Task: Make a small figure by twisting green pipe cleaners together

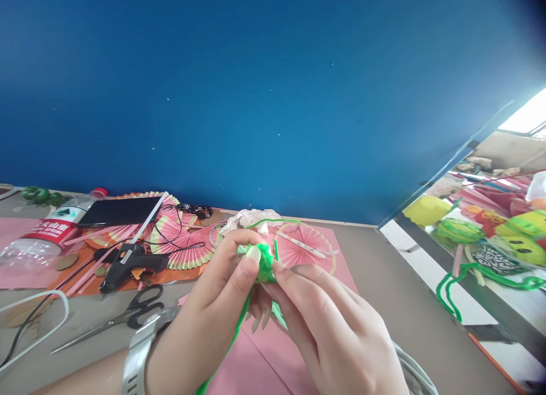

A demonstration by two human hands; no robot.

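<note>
Presently: two-handed hold before a blue partition (256, 99)

Pink paper (243, 366), beneath; right hand (336, 321), fingertips pinched narrow; left hand (217, 295), thumb pressed to fingers; scissors (121, 317), near left wrist; green bundle (265, 260), gripped between both hands' fingertips above the paper; green strand (241, 322), trailing below

Light is coming from the right, a white opening (526, 113) clipping there. Blue panel (273, 99) is showing soft sheen at right; top-right corner is falling dark. Edge distortion is stretching the bottle (53, 233). Green yarn (265, 263) is losing detail.
</note>
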